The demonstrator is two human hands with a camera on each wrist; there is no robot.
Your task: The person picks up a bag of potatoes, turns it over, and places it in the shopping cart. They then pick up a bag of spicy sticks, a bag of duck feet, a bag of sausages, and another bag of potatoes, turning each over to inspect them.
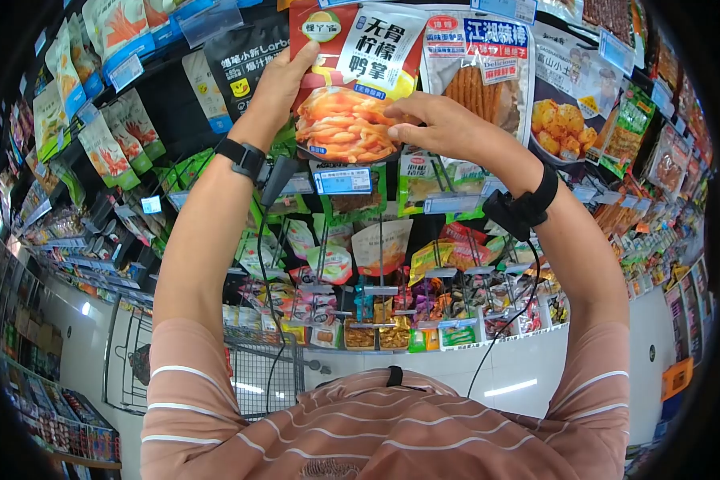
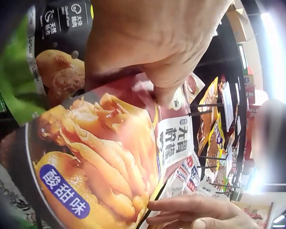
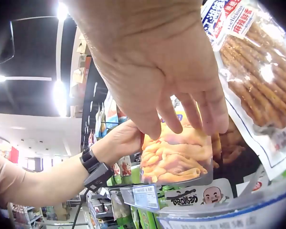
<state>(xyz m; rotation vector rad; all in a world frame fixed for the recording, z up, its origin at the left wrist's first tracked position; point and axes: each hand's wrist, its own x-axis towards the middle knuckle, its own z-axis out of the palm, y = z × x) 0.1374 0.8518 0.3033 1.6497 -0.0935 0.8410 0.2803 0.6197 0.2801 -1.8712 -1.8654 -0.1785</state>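
Observation:
A red snack bag [image 1: 346,122] with a picture of orange duck feet and large Chinese print faces me at the top of the shelf wall. My left hand [image 1: 274,94] grips its left edge, the thumb on the front and the other fingers hidden behind. At the right edge of the bag is my right hand [image 1: 438,122], fingers extended and fingertips at the printed picture. The right wrist view shows those fingers [image 3: 167,114] loosely straight in front of the bag. A clear-and-white bag of brown sticks [image 1: 478,92] hangs just right of it.
A black snack bag [image 1: 252,68] hangs to the left and a dark bag with yellow pieces [image 1: 564,120] farther right. Below is a blue-edged price tag [image 1: 344,181]. Several rows of hooked packets fill the lower shelves. A wire cart [image 1: 264,376] stands low at the left.

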